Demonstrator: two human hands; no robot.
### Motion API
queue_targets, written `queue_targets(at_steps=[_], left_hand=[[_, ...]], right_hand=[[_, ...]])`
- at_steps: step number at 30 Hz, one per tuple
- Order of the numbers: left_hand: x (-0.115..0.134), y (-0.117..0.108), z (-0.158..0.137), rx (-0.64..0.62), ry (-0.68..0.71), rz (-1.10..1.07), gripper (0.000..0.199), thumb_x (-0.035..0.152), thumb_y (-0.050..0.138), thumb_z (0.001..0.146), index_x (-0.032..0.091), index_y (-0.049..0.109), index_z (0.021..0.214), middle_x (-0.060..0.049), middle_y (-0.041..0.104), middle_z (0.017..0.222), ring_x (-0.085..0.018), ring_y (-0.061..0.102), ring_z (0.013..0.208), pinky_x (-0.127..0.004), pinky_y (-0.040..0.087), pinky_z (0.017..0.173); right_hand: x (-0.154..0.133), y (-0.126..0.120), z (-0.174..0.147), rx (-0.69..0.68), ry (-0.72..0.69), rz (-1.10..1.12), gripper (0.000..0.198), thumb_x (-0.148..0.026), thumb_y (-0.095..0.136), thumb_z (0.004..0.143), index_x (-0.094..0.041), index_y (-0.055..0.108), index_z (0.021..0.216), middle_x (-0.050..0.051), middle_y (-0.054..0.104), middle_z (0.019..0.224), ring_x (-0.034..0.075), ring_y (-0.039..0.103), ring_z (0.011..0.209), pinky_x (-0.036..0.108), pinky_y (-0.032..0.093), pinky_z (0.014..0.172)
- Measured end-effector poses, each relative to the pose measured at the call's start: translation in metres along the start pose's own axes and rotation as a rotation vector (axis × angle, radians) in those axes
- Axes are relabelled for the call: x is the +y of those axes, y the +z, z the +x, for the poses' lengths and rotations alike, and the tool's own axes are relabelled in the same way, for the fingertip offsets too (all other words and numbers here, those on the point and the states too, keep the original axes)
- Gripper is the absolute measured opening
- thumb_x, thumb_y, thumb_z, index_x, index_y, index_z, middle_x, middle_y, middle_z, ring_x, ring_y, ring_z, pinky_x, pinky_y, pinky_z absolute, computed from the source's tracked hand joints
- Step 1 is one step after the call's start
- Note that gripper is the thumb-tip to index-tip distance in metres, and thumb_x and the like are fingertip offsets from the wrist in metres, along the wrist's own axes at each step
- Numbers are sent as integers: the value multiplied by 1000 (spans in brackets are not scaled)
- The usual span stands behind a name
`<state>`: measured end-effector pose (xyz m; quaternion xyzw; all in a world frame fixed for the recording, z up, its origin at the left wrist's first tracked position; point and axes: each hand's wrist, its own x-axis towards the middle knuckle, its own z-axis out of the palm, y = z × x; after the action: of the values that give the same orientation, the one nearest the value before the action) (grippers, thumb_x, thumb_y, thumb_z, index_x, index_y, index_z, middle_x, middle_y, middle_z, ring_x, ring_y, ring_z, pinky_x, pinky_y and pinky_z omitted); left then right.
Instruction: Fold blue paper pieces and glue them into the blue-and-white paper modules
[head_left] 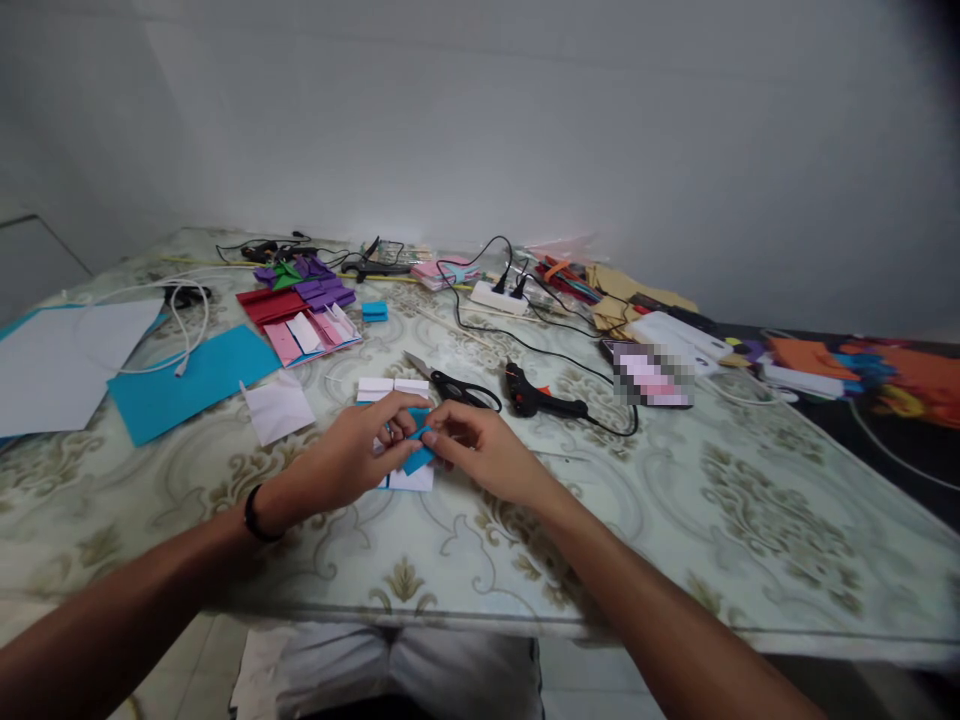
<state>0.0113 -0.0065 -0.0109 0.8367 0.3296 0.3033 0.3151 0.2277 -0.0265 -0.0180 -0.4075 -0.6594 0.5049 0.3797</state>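
Note:
Between my two hands is a small piece of blue paper (pixel 420 458), pinched by the fingers of both. My left hand (pixel 360 445) grips it from the left side, with a black band on that wrist. From the right, my right hand (pixel 480 445) holds its other edge between thumb and fingers. Under the hands lie white and blue folded paper pieces (pixel 411 478), partly covered. Just beyond them rest black-handled scissors (pixel 457 385), blades pointing left. A black glue gun (pixel 544 392) lies to the right of the scissors.
Blue sheets (pixel 199 380), a white square (pixel 277 408) and large white paper (pixel 67 360) lie at left. Folded red paper (pixel 274 305) and purple paper (pixel 326 290) sit behind. A power strip (pixel 499 297) with cables stands at the back; a phone (pixel 649 375) lies right.

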Motion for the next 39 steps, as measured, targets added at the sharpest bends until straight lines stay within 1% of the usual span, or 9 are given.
queue_targets(at_steps=[4, 8, 11, 15, 21, 25, 27, 30, 39], left_hand=[[1, -6, 3, -3, 14, 93, 23, 17, 66, 92, 19, 69, 116, 0, 75, 90, -12, 66, 73, -23, 51, 70], [1, -10, 6, -24, 106, 228, 16, 10, 66, 91, 18, 74, 103, 0, 75, 82, -13, 66, 71, -22, 46, 67], [-3, -9, 6, -79, 165, 282, 17, 9, 65, 93, 18, 75, 102, -1, 77, 84, -14, 67, 73, -23, 47, 70], [-9, -8, 5, -167, 198, 321, 18, 10, 66, 93, 19, 76, 105, -3, 79, 92, -16, 69, 77, -24, 47, 72], [-12, -8, 4, -223, 233, 349, 15, 9, 67, 93, 18, 77, 100, -5, 77, 93, -17, 70, 81, -25, 48, 75], [-13, -7, 3, -251, 214, 338, 16, 8, 66, 93, 18, 76, 100, -5, 77, 96, -17, 71, 85, -25, 49, 78], [-14, -7, 3, -278, 211, 351, 17, 7, 67, 91, 18, 75, 102, -5, 77, 98, -19, 71, 88, -26, 50, 80], [-14, -7, 3, -314, 222, 380, 21, 6, 66, 88, 18, 73, 104, -6, 78, 100, -20, 71, 92, -28, 51, 81], [-18, -8, 1, -310, 239, 522, 23, 10, 64, 92, 22, 75, 108, -5, 76, 103, -24, 69, 100, -32, 48, 84]], right_hand=[[3, -5, 1, 6, -3, -38, 19, -38, 69, 91, -19, 66, 90, -1, 64, 76, 14, 60, 65, 28, 48, 63], [4, -10, 2, 40, -151, -313, 10, -26, 69, 91, -18, 71, 84, 2, 64, 86, 16, 59, 77, 27, 45, 68], [7, -11, 3, 5, -209, -453, 6, -16, 71, 89, -17, 70, 83, 2, 62, 87, 15, 58, 78, 27, 44, 70], [11, -10, 3, -64, -174, -539, 10, -7, 71, 85, -17, 70, 87, 1, 64, 87, 15, 58, 77, 27, 44, 72], [9, -9, 2, -105, -135, -590, 15, -3, 71, 82, -17, 69, 87, 1, 67, 87, 14, 59, 74, 26, 44, 72], [8, -5, 1, -96, -159, -577, 10, -11, 75, 85, -17, 70, 91, 2, 69, 88, 15, 60, 75, 26, 45, 72], [7, -3, 1, -90, -164, -576, 7, -11, 73, 87, -18, 70, 88, 2, 70, 86, 16, 61, 75, 27, 45, 71], [8, -1, 2, -87, -169, -571, 12, -7, 70, 87, -18, 69, 83, 3, 72, 85, 17, 63, 77, 27, 46, 72], [11, -2, 3, -69, -167, -618, 12, -6, 73, 86, -18, 72, 83, 4, 74, 86, 17, 65, 74, 27, 47, 71]])
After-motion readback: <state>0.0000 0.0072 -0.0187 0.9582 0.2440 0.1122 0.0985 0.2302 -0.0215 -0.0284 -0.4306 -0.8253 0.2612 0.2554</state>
